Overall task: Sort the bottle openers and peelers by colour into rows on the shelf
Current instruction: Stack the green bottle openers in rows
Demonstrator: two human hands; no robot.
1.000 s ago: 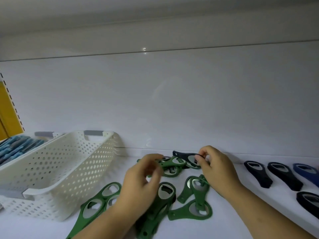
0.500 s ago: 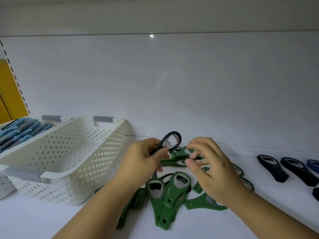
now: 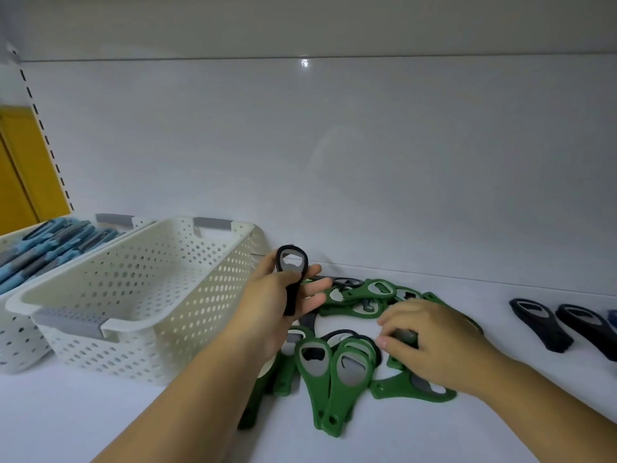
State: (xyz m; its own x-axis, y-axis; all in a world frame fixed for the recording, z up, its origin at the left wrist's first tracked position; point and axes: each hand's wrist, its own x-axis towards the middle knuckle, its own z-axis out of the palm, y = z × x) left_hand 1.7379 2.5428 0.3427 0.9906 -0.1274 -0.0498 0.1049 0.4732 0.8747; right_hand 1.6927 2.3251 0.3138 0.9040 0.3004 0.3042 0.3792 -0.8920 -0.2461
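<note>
My left hand holds a black bottle opener upright by its handle, above the left end of the pile. A heap of several green bottle openers lies on the white shelf, with a few dark ones mixed in. My right hand rests on the right side of the heap, fingers curled around a dark opener that is mostly hidden. Two black openers lie side by side at the right, and a blue one shows at the frame edge.
An empty white perforated basket stands left of the heap, close to my left forearm. Behind it a second basket holds several light-blue peelers. The shelf's white back wall rises right behind the heap.
My left hand has raised the black opener and turned it upright. My right hand has let go near it and dropped onto the right side of the green heap.
</note>
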